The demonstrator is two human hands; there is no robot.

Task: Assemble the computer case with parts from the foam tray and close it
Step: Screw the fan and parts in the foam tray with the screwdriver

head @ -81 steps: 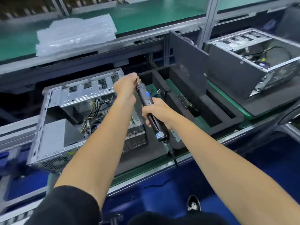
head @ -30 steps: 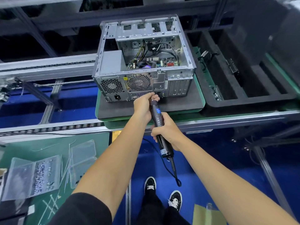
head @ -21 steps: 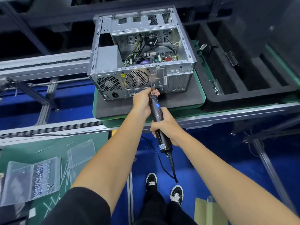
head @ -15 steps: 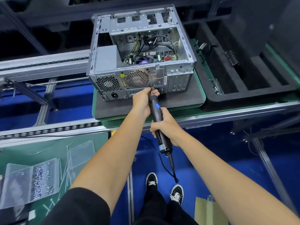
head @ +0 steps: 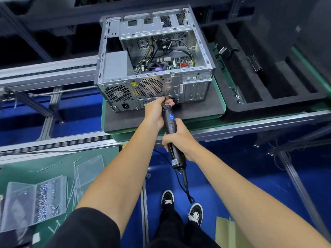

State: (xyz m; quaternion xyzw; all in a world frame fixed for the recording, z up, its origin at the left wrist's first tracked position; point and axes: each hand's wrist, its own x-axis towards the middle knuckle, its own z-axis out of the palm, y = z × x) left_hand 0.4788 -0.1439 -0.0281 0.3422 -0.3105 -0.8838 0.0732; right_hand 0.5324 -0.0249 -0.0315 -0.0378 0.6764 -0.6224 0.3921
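While left hand [head: 155, 111] hides its tip, right hand [head: 179, 139] grips one electric screwdriver [head: 170, 129].
Left fingers curl around screwdriver nose at one open computer case [head: 154, 58]; screw not visible.

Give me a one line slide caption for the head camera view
Right hand grips an electric screwdriver while the left hand steadies its tip at the open computer case's rear panel.

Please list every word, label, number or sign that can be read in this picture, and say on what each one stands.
No text can be read.
Yellow triangular warning sticker on the grey metal computer case: a sign only, symbol blurred.
Blue label on the black electric screwdriver: blurred.
Second label near its cable end: too small.
White sticker on the case's rear panel: unreadable.
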